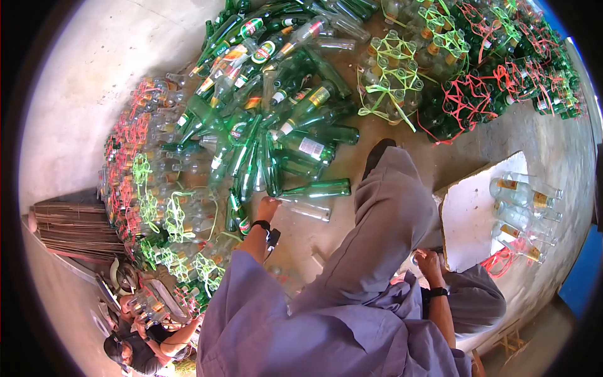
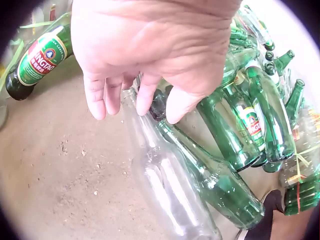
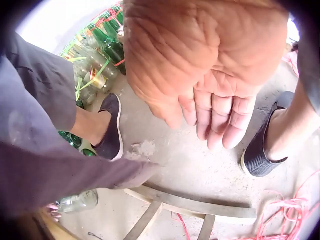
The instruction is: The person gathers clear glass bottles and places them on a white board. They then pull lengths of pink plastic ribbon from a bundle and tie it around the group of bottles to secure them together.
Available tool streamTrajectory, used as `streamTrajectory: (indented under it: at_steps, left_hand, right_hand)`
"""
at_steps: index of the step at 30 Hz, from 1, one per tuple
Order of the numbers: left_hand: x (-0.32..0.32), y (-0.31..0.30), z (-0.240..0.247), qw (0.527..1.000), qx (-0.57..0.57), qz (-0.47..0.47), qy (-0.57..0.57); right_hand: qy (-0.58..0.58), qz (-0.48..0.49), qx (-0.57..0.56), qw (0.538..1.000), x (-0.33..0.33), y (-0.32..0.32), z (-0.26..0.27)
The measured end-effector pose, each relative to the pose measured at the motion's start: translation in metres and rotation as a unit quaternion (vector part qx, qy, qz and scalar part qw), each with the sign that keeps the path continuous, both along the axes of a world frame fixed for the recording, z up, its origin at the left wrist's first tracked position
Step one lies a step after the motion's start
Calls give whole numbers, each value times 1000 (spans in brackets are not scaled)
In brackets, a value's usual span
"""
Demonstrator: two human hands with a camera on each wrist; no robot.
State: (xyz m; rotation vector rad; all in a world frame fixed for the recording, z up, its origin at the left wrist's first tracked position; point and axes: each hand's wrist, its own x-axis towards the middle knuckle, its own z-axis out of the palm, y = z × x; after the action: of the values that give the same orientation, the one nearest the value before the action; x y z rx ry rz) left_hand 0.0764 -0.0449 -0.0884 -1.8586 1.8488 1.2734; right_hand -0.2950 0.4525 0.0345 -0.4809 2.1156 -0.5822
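My left hand [image 1: 269, 209] reaches down over the floor, its fingertips right at the neck of a clear glass bottle [image 2: 167, 185]. Beside that bottle lies a green bottle [image 2: 225, 192], its dark mouth showing between thumb and index finger in the left wrist view. Both bottles lie on their sides with their necks toward the hand. A green labelled beer bottle [image 2: 42, 57] is off to the left. Down by my knee, my right hand [image 3: 200, 75] shows a bare palm with loosely straight fingers and holds nothing. Near it is a white board [image 1: 471, 217].
A big heap of loose green bottles [image 1: 276, 119] fills the floor ahead. Tied bundles of bottles [image 1: 392, 78] stand at right and left. Several clear bottles [image 1: 524, 213] lie on the board. A wooden frame [image 3: 200, 204] and pink twine [image 3: 285, 212] are below; another person [image 1: 144, 342] sits at left.
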Motion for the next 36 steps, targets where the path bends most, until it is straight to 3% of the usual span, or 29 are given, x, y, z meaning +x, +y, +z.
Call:
streamTrajectory:
  at_steps: [3,5,9,11,12,14,15,17,18,20,21,23,27,29,30,32,33,34,35,36]
  left_hand:
    - [-4,2,12,1000,-2,21,7]
    - [3,9,9,992,-116,-21,53]
    - [-9,27,27,993,-79,-23,83]
    - [-14,40,33,988,-33,34,144]
    - [-17,44,37,988,-34,33,146]
    - [-26,49,47,989,2,78,124]
    - [-31,53,52,989,0,76,128]
    - [-44,62,71,989,-90,-65,94]
    - [-52,67,82,989,-92,-68,98]
    - [-74,80,119,970,-156,-161,96]
    - [-83,87,135,969,-158,-163,98]
    - [-101,101,164,952,-171,-213,138]
    - [-135,124,198,917,-214,-262,212]
    - [-154,128,209,910,-196,-252,264]
    - [-161,128,208,908,-196,-255,268]
    - [-171,123,200,903,-163,-282,281]
    - [-171,122,182,900,-162,-289,284]
    - [-167,121,151,920,-85,-235,303]
    - [-177,120,153,931,-6,-180,318]
    - [-183,121,156,928,-4,-188,321]
  right_hand:
    - [28,44,-9,999,0,6,-12]
    - [10,54,-21,998,-1,5,-11]
    - [17,87,9,996,-5,1,-12]
    - [-10,-12,28,999,-4,-5,-7]
    - [-8,-12,26,1000,-2,-3,-10]
    - [84,85,-69,990,-1,-1,-16]
    - [88,84,-71,990,-2,2,-18]
    - [43,44,-44,997,1,-11,-3]
    - [19,-3,-23,1000,2,-19,6]
    - [32,-9,-54,998,5,-25,4]
    - [43,-13,-82,996,7,-28,3]
    - [0,2,-32,999,3,-51,21]
    - [20,98,-103,990,11,-97,48]
    - [74,206,-184,958,15,-107,23]
    - [79,202,-183,959,16,-108,18]
    - [77,184,-347,917,23,-130,26]
    - [82,178,-346,917,20,-127,28]
    - [82,168,-350,918,19,-141,30]
    - [82,157,-353,919,21,-137,31]
    - [82,145,-356,919,23,-136,31]
